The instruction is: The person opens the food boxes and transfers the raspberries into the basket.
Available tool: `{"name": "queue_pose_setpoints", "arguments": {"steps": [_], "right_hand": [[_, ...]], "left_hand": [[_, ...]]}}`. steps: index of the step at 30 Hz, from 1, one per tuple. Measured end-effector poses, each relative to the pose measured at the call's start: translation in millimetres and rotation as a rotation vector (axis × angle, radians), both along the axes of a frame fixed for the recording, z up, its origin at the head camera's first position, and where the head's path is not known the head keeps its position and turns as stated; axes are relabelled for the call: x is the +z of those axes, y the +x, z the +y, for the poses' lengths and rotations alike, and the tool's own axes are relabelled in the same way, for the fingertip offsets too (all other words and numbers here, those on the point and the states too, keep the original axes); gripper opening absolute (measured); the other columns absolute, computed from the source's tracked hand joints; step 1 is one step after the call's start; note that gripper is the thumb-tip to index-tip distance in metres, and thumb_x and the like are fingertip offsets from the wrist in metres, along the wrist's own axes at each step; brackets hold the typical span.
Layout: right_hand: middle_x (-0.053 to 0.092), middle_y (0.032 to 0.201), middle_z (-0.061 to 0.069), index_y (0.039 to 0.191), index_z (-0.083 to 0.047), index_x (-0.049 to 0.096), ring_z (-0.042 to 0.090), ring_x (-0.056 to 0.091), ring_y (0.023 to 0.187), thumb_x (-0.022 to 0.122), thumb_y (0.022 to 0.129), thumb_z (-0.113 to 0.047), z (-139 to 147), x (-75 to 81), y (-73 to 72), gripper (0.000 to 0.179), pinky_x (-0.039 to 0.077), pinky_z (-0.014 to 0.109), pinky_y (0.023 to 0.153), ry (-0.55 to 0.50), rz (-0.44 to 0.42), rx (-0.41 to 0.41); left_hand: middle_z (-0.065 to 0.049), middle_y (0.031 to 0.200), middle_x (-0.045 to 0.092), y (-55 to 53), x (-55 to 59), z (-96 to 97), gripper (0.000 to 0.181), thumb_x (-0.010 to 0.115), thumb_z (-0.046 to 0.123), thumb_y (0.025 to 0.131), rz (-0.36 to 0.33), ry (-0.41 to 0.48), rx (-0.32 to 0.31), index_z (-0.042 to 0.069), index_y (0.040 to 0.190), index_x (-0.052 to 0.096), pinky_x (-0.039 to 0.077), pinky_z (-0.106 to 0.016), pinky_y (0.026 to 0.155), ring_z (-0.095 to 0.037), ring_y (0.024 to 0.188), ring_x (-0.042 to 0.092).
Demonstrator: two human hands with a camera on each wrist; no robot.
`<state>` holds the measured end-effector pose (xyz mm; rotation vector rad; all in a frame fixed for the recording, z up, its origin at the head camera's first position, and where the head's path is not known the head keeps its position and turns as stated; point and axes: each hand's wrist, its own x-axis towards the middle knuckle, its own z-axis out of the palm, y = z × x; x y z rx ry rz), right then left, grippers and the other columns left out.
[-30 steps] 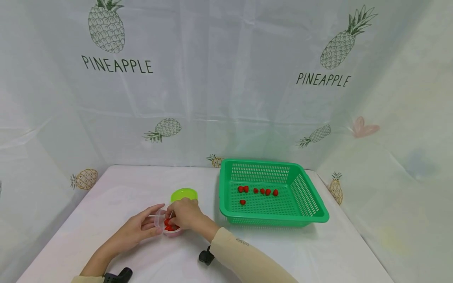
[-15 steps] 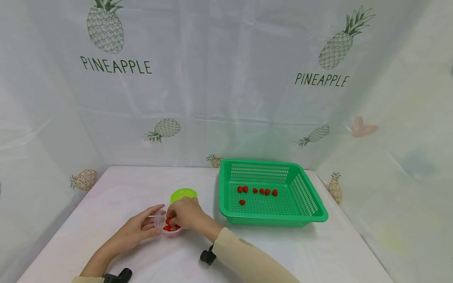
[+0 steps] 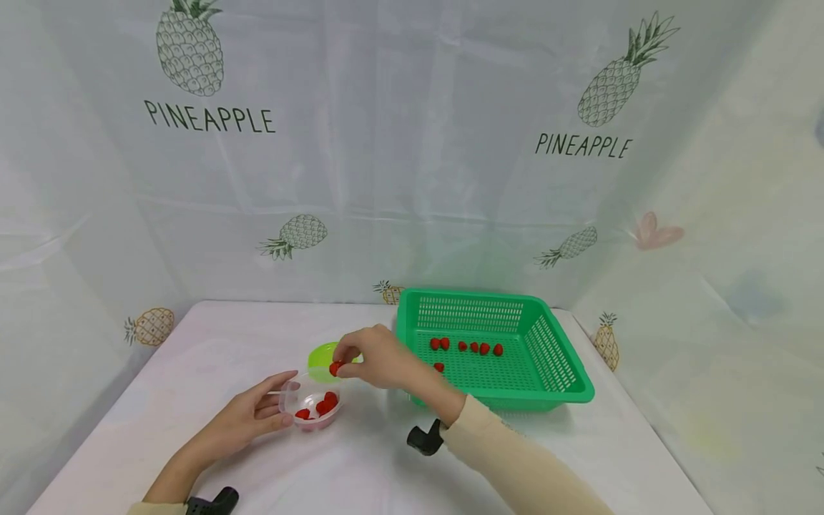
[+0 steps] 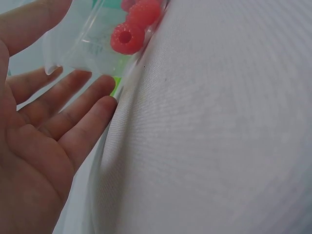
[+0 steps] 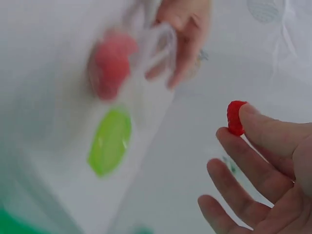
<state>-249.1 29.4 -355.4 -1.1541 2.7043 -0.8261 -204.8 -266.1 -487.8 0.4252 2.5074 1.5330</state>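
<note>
My left hand [image 3: 247, 416] is around the left side of a clear plastic tub [image 3: 314, 423], its spread fingers touching it and the thumb along the near side. In the left wrist view raspberries [image 4: 127, 38] show inside the tub, one with its hollow end outward. My right hand [image 3: 380, 357] pinches a single raspberry [image 5: 235, 117] between thumb and index finger, the other fingers apart from it. It is above and to the right of the tub, overlapping a round lime-green lid [image 3: 320, 356] in the head view.
At the right stands a green slotted basket [image 3: 473, 392] with several raspberries [image 3: 484, 349] on its floor, mostly in a row. A white cloth covers the table [image 3: 212, 350]. White sheeting printed with pineapples [image 3: 302, 232] hangs behind and at the sides.
My right hand has risen out of the tub and moved right, carrying a raspberry. More of the tub's inside now shows. The left hand has stayed at the tub.
</note>
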Motion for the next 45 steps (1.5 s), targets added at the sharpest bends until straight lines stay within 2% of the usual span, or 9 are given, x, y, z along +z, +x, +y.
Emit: {"name": "queue_pose_setpoints", "arguments": {"steps": [4,7,14,17,21,27,34,39,45], "right_hand": [[0.078,0.095,-0.010,0.105,-0.015,0.078,0.004,0.071,0.094,0.080,0.097,-0.016,32.3,26.3,-7.4,0.008,0.058,0.021,0.080,-0.042,-0.036,0.000],[0.078,0.095,-0.011,0.105,-0.016,0.078,0.005,0.070,0.095,0.079,0.098,-0.015,57.3,38.5,-20.8,0.007,0.057,0.023,0.082,-0.019,-0.002,0.003],[0.077,0.102,-0.010,0.109,-0.016,0.077,0.009,0.070,0.098,0.076,0.101,-0.019,108.9,49.0,-60.5,0.008,0.059,0.034,0.088,0.052,-0.047,-0.019],[0.077,0.104,-0.006,0.111,-0.013,0.077,0.012,0.071,0.100,0.075,0.101,-0.018,127.9,46.1,-77.5,0.011,0.060,0.037,0.092,0.089,-0.066,-0.035],[0.078,0.103,-0.001,0.112,-0.008,0.077,0.015,0.073,0.097,0.076,0.100,-0.014,150.5,39.8,-96.5,0.013,0.061,0.037,0.089,0.125,-0.040,-0.024],[0.079,0.101,0.000,0.109,-0.007,0.079,0.013,0.074,0.092,0.079,0.098,-0.013,173.7,23.5,-116.9,0.013,0.062,0.034,0.086,0.163,-0.024,0.015],[0.079,0.102,-0.002,0.110,-0.010,0.078,0.011,0.074,0.094,0.077,0.099,-0.015,180.9,10.9,-129.5,0.012,0.062,0.034,0.086,0.229,-0.068,0.042],[0.079,0.103,-0.002,0.110,-0.010,0.078,0.011,0.074,0.093,0.077,0.099,-0.015,186.4,-2.3,-136.7,0.012,0.062,0.033,0.084,0.242,-0.074,0.049],[0.077,0.108,-0.002,0.112,-0.009,0.076,0.010,0.073,0.098,0.077,0.099,-0.012,194.7,-17.5,-138.7,0.013,0.061,0.031,0.088,0.261,-0.200,0.028]], "left_hand": [[-0.027,0.158,0.049,-0.3,0.5,-0.2,0.085,0.082,0.029,0.095,0.008,0.005,-0.011,0.008,0.164,0.037,0.057,-0.025,0.101,-0.043,0.136,0.060],[-0.027,0.158,0.048,0.0,-1.0,-1.6,0.086,0.083,0.029,0.095,0.005,0.009,-0.015,0.009,0.164,0.037,0.057,-0.024,0.101,-0.043,0.136,0.059],[-0.028,0.158,0.047,2.1,-3.8,-3.4,0.085,0.083,0.030,0.094,0.005,0.010,-0.009,0.010,0.163,0.038,0.056,-0.021,0.100,-0.046,0.136,0.058],[-0.028,0.159,0.047,3.7,-4.3,-3.3,0.085,0.083,0.029,0.095,-0.004,0.019,-0.011,0.010,0.164,0.037,0.056,-0.020,0.100,-0.046,0.136,0.058],[-0.027,0.158,0.048,3.7,-4.4,-3.2,0.084,0.082,0.029,0.095,-0.010,0.021,-0.008,0.011,0.164,0.037,0.056,-0.021,0.100,-0.043,0.136,0.059],[-0.027,0.158,0.048,3.2,-3.1,-1.7,0.084,0.082,0.029,0.096,0.004,0.015,-0.015,0.009,0.164,0.036,0.055,-0.018,0.100,-0.043,0.136,0.059],[-0.027,0.159,0.047,3.7,-3.0,-2.8,0.084,0.082,0.030,0.096,-0.011,0.007,0.003,0.011,0.164,0.037,0.057,-0.024,0.101,-0.045,0.137,0.057],[-0.028,0.159,0.046,4.1,-3.9,-2.8,0.083,0.081,0.026,0.097,-0.016,0.035,-0.015,0.010,0.164,0.036,0.055,-0.018,0.100,-0.045,0.137,0.057],[-0.028,0.159,0.047,1.6,-2.2,-1.5,0.084,0.082,0.028,0.096,-0.002,0.027,-0.022,0.009,0.164,0.036,0.054,-0.016,0.099,-0.042,0.136,0.059]]}}
